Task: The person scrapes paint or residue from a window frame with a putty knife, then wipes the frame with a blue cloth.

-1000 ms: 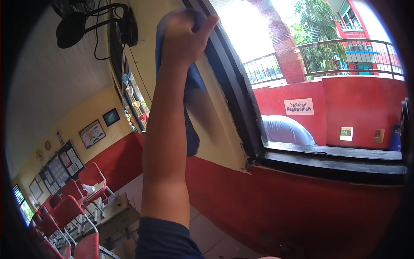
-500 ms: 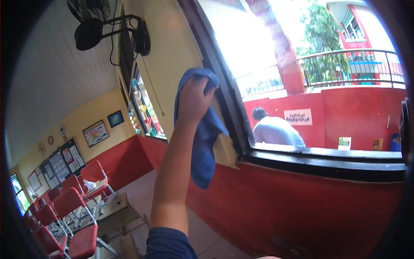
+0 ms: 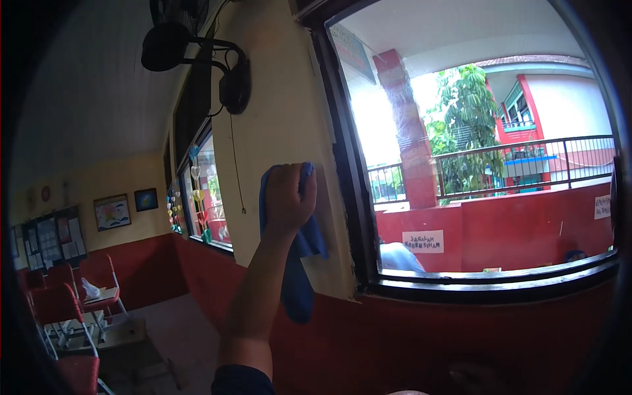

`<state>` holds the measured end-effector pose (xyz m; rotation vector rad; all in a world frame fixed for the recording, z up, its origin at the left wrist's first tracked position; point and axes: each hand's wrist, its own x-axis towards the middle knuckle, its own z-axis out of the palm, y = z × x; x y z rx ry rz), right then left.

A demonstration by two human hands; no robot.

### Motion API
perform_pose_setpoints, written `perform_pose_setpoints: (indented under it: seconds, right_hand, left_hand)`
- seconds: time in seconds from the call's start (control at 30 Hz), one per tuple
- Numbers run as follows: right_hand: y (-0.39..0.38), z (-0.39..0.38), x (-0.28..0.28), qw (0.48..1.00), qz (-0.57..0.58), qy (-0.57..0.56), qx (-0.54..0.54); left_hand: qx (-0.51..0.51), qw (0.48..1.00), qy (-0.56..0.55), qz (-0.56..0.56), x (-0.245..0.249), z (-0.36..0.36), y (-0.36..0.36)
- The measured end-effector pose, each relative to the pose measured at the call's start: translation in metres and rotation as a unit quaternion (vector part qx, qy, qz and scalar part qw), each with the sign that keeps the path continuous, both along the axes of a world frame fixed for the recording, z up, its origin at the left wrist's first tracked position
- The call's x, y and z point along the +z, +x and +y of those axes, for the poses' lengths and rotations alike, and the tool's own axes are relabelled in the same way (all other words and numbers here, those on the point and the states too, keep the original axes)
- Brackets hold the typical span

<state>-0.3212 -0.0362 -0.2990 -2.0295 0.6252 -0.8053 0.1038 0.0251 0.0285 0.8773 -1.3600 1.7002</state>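
My left hand [image 3: 289, 197] is raised at arm's length, its fingers closed on a blue cloth [image 3: 299, 289]. It presses the cloth to the cream wall [image 3: 273, 135] just left of the window frame [image 3: 342, 145]. A loose end of the cloth hangs below my wrist, and a small tuft sticks up by the thumb. Low in the view a dim shape [image 3: 474, 376] looks like my right hand; its fingers are too dark to make out.
A black wall fan [image 3: 234, 85] with a pull cord hangs above left. Red chairs [image 3: 56, 306] and desks stand at the lower left. Through the window, a person's pale-clothed back [image 3: 400, 257] shows near a lettered sign [image 3: 423, 241]. The lower wall [image 3: 368, 342] is red.
My left hand and the cloth have moved down, away from the window frame and onto the wall. My view has tilted and turned; the person outside shows lower, mostly hidden by the sill.
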Motion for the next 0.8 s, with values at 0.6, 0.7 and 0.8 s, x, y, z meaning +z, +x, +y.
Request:
perform_pose_setpoints:
  seconds: [0.6,0.7,0.8]
  right_hand:
    - [0.097,-0.083,0.118,0.701,-0.241,-0.616,-0.266]
    - [0.100,-0.070,0.124,0.692,-0.212,-0.611,-0.320]
    - [0.108,-0.073,0.131,0.691,-0.206,-0.603,-0.341]
  left_hand:
    - [-0.255,0.964,0.064,0.036,-0.019,-0.078,0.046]
    - [-0.260,0.965,0.023,-0.017,-0.016,-0.077,0.045]
    - [-0.269,0.963,0.015,-0.010,-0.016,-0.074,0.048]
